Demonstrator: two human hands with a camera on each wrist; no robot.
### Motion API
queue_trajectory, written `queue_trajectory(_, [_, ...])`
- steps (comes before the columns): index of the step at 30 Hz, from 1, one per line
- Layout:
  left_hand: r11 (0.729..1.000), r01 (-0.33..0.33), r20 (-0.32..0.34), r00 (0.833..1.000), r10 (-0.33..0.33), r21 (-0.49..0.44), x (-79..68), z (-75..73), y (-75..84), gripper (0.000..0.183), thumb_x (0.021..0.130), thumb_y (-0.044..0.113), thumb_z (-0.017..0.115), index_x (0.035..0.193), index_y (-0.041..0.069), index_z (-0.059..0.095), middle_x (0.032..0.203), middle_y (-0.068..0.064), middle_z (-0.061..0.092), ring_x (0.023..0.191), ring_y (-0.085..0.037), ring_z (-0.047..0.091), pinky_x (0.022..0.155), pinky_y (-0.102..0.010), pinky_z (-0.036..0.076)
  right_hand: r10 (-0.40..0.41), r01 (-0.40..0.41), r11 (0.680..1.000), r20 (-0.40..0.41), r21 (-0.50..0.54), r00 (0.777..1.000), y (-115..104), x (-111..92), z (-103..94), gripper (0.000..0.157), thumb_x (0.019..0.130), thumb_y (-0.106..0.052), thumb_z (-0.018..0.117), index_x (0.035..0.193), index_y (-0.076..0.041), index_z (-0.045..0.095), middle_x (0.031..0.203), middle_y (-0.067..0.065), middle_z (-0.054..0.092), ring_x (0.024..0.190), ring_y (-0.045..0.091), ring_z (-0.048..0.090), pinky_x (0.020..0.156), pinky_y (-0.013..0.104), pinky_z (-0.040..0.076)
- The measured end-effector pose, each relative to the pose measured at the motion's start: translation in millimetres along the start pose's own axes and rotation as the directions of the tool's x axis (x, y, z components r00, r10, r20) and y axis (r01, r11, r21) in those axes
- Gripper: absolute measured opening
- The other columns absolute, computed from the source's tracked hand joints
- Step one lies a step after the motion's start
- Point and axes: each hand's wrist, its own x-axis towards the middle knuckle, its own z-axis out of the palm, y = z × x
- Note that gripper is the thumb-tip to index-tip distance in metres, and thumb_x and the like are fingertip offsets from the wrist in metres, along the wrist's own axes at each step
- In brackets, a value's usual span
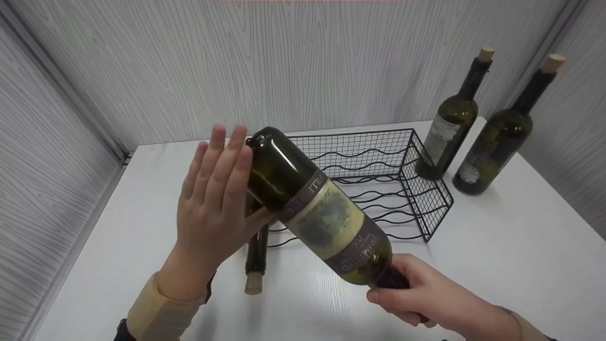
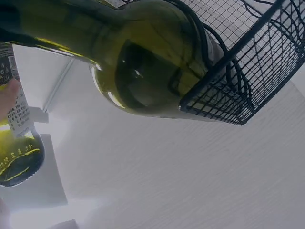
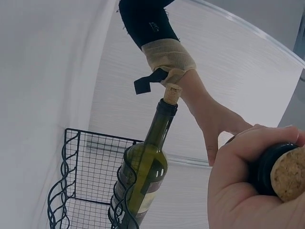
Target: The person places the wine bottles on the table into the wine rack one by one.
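My right hand grips a dark green wine bottle by its neck, fingers curled round it. The bottle is tilted, base up toward the left, with a yellow and purple label facing up. My left hand has straight fingers against the raised base, its thumb reaching along the bottle's underside. In the right wrist view, a cork pokes out of the right hand's grip. Below the held bottle, a second corked wine bottle lies in a black wire rack, mostly hidden in the head view.
Two more corked wine bottles, one beside the rack and another farther right, stand upright on the white table. Pale wood-grain panels rise behind and at both sides.
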Motion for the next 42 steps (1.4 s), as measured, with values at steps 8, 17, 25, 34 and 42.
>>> queue_trajectory(8, [0.954,0.294,0.112,0.952,-0.286,-0.065,-0.4,0.7,-12.1,0.102,0.083,0.036,0.091,0.160,-0.001,0.034,0.167,-0.017,0.043,0.163,-0.030,0.031,0.136,-0.048,0.023,-0.001,0.000,1.000,-0.042,-0.023,0.999,-1,0,-2.3,0.019,0.104,-0.009,0.061,0.118,0.003,0.057,0.065,-0.009,0.050,0.052,0.003,0.043,0.042,0.026,0.024])
queue_trajectory(17, [0.779,0.627,0.461,0.686,-0.562,0.015,-6.2,1.5,-31.3,0.080,0.108,0.027,0.058,0.167,-0.005,0.015,0.177,-0.023,0.016,0.167,-0.035,0.016,0.136,-0.053,0.019,0.010,-0.012,1.000,-0.075,-0.019,0.997,-4,0,-4.5,0.022,0.105,-0.011,0.061,0.122,0.003,0.056,0.068,-0.008,0.051,0.053,0.004,0.045,0.045,0.022,0.030])
queue_trajectory(25, [0.540,0.836,0.735,0.305,-0.605,0.098,-21.6,9.2,-55.6,0.070,0.114,0.024,0.038,0.169,-0.002,0.003,0.177,-0.026,0.006,0.167,-0.039,0.006,0.137,-0.055,0.010,-0.010,0.012,1.000,-0.086,0.024,0.996,-3,2,-2.8,0.022,0.105,-0.011,0.061,0.121,0.003,0.054,0.069,-0.008,0.051,0.053,0.002,0.044,0.046,0.019,0.031])
queue_trajectory(34, [0.418,0.901,0.850,0.125,-0.512,0.119,-34.2,15.3,-62.9,0.067,0.114,0.027,0.031,0.169,-0.001,0.005,0.177,-0.023,0.015,0.166,-0.042,0.011,0.136,-0.058,0.011,-0.043,0.049,0.997,-0.088,0.056,0.995,-3,4,-5.9,0.014,0.104,-0.008,0.060,0.116,-0.003,0.055,0.069,-0.009,0.048,0.054,0.003,0.043,0.048,0.020,0.031])
queue_trajectory(42, [0.375,0.919,0.883,0.074,-0.464,0.120,-42.5,22.2,-60.7,0.064,0.115,0.026,0.026,0.169,-0.002,0.007,0.177,-0.024,0.014,0.166,-0.041,0.010,0.136,-0.056,0.011,-0.023,0.029,0.998,-0.089,0.064,0.996,-4,6,-7.1,0.019,0.105,-0.009,0.060,0.121,-0.001,0.053,0.070,-0.009,0.048,0.055,0.003,0.044,0.049,0.019,0.033])
